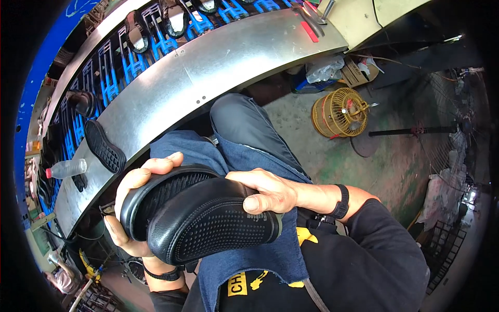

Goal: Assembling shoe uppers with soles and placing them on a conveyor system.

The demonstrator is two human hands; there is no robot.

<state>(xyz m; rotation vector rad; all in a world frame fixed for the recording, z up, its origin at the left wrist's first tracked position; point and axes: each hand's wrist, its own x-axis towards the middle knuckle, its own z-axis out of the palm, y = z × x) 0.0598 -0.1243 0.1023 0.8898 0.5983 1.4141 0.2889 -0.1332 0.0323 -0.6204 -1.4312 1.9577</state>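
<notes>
Black shoe upper and sole, both in hand, set askew over the lap

Left hand (133,179): fingers and thumb curled round a black, glossy rubber sole with a raised rim and ribbed inside (169,195); hold looks firm

Right hand (273,192): grasping one end of a black, smooth leather shoe upper dotted with small holes (208,229), thumb pressed on the outer face

Upper lies aslant across the sole's hollow, hiding part of it; cannot tell how far the two touch underneath

Risk, as I judge it: pressed together at this slant, the edges could meet out of line or the rim could fold under. Upper is held at one end only, so its rounded free end could swing; a slack right thumb could let it slide onto the blue cloth apron (182,148)

Beyond: curved-looking, shiny steel bench (234,57). On it a loose black rubber sole, gridded face up (105,148), near the front edge, where a stray left elbow could knock it; clear plastic bottle with red cap (70,169) lies just beside
</notes>
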